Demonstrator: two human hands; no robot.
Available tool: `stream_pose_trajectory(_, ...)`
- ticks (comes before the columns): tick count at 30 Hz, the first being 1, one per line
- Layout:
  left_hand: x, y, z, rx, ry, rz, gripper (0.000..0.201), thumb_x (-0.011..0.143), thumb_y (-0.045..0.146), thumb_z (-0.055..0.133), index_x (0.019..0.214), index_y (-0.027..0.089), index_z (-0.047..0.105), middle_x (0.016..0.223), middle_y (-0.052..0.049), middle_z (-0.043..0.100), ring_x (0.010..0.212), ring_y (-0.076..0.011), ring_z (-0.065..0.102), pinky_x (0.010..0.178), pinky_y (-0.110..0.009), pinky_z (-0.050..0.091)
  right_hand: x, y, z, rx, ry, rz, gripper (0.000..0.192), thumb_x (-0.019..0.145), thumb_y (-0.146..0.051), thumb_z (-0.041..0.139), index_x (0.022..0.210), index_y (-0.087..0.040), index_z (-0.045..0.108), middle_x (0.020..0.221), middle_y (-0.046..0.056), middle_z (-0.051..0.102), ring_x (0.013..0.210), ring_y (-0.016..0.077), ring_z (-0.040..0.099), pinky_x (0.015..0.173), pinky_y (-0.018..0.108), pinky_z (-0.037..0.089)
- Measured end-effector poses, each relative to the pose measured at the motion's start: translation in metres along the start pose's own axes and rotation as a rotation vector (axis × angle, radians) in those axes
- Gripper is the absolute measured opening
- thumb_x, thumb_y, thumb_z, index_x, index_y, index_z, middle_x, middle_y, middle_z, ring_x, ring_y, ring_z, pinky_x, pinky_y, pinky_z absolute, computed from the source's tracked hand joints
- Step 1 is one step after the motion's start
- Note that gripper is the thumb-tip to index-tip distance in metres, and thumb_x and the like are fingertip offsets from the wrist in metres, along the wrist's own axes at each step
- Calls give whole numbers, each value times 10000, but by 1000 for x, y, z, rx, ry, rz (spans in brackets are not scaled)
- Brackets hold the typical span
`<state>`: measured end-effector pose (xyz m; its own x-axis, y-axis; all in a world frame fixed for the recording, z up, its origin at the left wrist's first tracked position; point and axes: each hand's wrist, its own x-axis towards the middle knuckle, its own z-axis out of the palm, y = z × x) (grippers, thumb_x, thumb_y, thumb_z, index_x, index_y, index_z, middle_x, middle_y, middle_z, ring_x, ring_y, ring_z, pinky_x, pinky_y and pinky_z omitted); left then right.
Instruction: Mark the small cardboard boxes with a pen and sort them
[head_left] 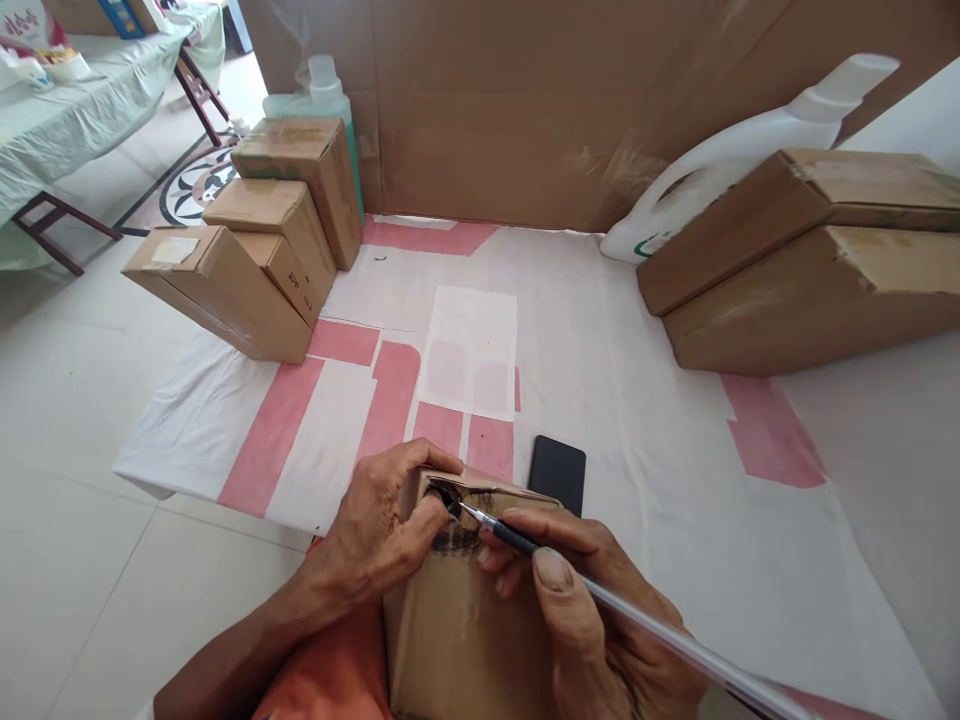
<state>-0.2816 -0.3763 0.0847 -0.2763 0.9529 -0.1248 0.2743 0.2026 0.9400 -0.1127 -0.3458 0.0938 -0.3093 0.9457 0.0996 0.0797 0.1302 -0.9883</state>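
Observation:
A brown cardboard box [472, 630] is tilted against my body at the table's front edge. My left hand [382, 525] grips its upper left corner, fingers over the top edge and thumb on the near face. Beside the thumb is a dark opening, with black scribbled ink [455, 543] below it. Closed around a clear-barrelled pen [660, 628], my right hand [600, 610] rests close to the box. The pen's tip is at the opening's right edge; whether it touches the cardboard I cannot tell. A black flat rectangular object [559, 470] lies just beyond the right hand.
A white sheet [472, 320] lies on the pink-and-white tablecloth [600, 360]. Several cardboard boxes [274, 270] and a green-liquid bottle [324, 80] stand left. More boxes [750, 290] and a white jug [712, 165] stand right. A large cardboard panel [487, 120] closes the back.

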Motion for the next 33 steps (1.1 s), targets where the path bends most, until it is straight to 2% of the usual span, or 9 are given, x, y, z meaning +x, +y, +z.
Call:
stream_pose_trajectory(3,-2,3,-2,23,-18,11,271,854,160,492,1015,214,704,969,-32,760,901,-208,699,844,-314,530,1,0,1,-26,-5,-18,197,1060,-324,574,1084,-254,757,943,53,736,691,165,667,617,287,559)
stream_pose_trajectory(7,-3,7,-4,34,-60,11,271,928,207,484,1083,189,705,1038,-50,764,993,-219,704,957,-343,517,2,-3,2,-5,44,10,192,1059,-314,584,1058,-240,761,931,41,735,664,143,665,576,258,541)
stream_pose_trajectory(16,7,22,-3,-27,-143,-56,352,801,174,520,1101,158,703,1089,-71,741,999,-242,685,917,-371,525,1,2,-10,114,47,32,181,1043,-303,620,1100,-264,787,903,39,758,701,165,714,576,262,574)
stream_pose_trajectory(20,7,26,0,-57,-171,-73,361,825,190,491,1139,155,667,1161,-93,714,1095,-267,652,1024,-433,491,0,1,-9,154,100,50,177,1009,-303,645,1088,-270,800,870,59,776,687,198,731,550,292,577)
stream_pose_trajectory(22,6,28,0,-58,-157,-70,422,844,205,518,1249,152,621,1295,-111,671,1224,-287,606,1105,-459,455,1,0,-5,198,155,83,155,970,-317,678,1042,-267,806,809,63,778,636,213,727,507,303,568)
stream_pose_trajectory(24,4,29,0,-50,-127,-64,554,854,205,552,1405,154,519,1448,-125,587,1367,-297,519,1177,-470,412,3,-1,-2,259,269,134,146,922,-349,720,1002,-256,800,756,60,776,580,217,715,493,314,567)
stream_pose_trajectory(27,1,34,-2,-19,-69,-32,722,855,182,580,1541,165,356,1610,-134,442,1527,-297,359,1282,-491,304,7,1,-2,337,359,198,230,844,-425,794,972,-234,792,721,71,778,516,232,698,454,332,558)
stream_pose_trajectory(30,0,41,-3,-11,-23,-6,781,855,163,582,1578,176,288,1687,-133,339,1607,-305,234,1336,-526,193,11,3,-9,366,252,200,258,834,-456,802,966,-234,806,713,88,782,492,263,703,409,355,550)
stream_pose_trajectory(33,0,47,-4,-78,-11,-41,813,846,139,577,1596,215,275,1718,-103,307,1639,-326,160,1346,-570,137,15,6,-15,367,176,172,230,870,-433,761,992,-246,815,729,92,787,506,270,714,400,361,556)
